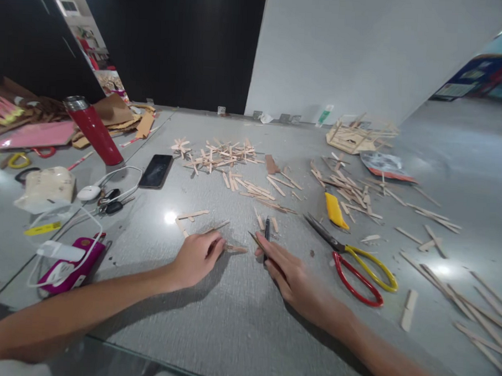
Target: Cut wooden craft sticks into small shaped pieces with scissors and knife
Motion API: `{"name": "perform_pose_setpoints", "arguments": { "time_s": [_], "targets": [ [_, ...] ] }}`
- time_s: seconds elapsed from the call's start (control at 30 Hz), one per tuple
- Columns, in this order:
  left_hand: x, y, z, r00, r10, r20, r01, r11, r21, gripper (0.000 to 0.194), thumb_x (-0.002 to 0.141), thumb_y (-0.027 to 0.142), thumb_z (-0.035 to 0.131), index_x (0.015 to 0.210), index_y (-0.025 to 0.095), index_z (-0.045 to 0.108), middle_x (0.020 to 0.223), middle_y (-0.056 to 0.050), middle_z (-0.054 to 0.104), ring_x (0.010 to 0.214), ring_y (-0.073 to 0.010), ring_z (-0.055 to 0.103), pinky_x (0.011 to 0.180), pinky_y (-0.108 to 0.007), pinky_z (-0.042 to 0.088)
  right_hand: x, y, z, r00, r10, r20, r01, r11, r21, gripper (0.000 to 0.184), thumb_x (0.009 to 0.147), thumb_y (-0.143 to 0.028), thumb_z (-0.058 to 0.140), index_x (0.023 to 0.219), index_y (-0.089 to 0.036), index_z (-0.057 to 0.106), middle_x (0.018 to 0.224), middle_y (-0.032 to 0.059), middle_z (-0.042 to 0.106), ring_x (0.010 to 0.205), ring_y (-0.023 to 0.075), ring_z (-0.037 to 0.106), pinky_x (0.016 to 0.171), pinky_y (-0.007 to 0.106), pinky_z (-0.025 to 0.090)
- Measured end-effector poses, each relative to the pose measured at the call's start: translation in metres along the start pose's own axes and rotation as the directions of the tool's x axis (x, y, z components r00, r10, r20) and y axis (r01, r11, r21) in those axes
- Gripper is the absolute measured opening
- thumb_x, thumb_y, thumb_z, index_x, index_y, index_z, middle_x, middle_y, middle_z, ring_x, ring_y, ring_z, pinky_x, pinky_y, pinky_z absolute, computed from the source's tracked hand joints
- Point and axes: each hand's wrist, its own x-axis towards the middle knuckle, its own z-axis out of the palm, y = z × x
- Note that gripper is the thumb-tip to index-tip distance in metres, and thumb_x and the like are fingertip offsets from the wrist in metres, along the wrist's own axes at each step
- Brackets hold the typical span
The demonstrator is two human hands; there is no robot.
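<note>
My left hand [198, 256] rests on the grey table [237, 320], its fingers closed on a short wooden stick piece [235, 248] that pokes out to the right. My right hand [291, 273] lies just to the right, fingers pinched round a thin dark pen-like tool [267, 232] and a wooden stick [256, 241], both pointing away from me. The two hands are close together, almost touching at the fingertips. Loose wooden sticks [191, 214] lie just beyond my left hand.
Red and yellow scissors [358, 259] and a yellow cutter [335, 210] lie to the right. Piles of cut sticks [223, 153] spread across the middle, long sticks [474, 308] at right. A phone [156, 171], red flask [94, 130], earphones and a magenta box [70, 266] sit left.
</note>
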Motion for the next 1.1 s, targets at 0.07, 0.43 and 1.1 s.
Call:
{"name": "perform_pose_setpoints", "arguments": {
  "time_s": [0.07,0.43,1.1],
  "targets": [
    [0.001,-0.001,0.0,1.0,0.012,0.005,-0.012,1.0,0.027,0.037,0.105,0.036,0.037,0.073,0.021,0.047,0.063,0.0,0.052,0.057,-0.0157,0.05,0.06,-0.029,0.031,-0.003,0.003,0.003,0.998,-0.027,-0.06,0.024,0.999,-0.049,0.052,0.105,-0.013,0.039,0.157,-0.02,0.038,0.114,0.0108,0.075,0.1,0.0173,0.075,0.093,0.033,0.061],
    [0.004,-0.006,0.002,0.988,0.08,0.13,-0.104,0.976,0.193,0.037,0.108,0.035,0.032,0.081,0.02,0.054,0.071,-0.005,0.062,0.066,-0.0219,0.06,0.064,-0.03,0.035,-0.004,-0.016,0.015,0.99,-0.106,0.094,0.141,0.661,-0.737,0.026,0.092,0.005,0.05,0.096,-0.017,0.064,0.076,0.0055,0.068,0.064,0.0214,0.066,0.058,0.032,0.047],
    [0.004,-0.001,0.003,0.972,0.115,0.206,-0.167,0.951,0.259,0.042,0.108,0.032,0.03,0.083,0.018,0.06,0.068,-0.006,0.065,0.058,-0.0197,0.056,0.056,-0.031,0.026,0.005,-0.029,0.022,0.989,-0.04,0.145,0.141,0.582,-0.801,0.027,0.095,0.003,0.045,0.093,-0.019,0.061,0.068,0.0041,0.063,0.055,0.0208,0.061,0.05,0.032,0.037]
  ]
}}
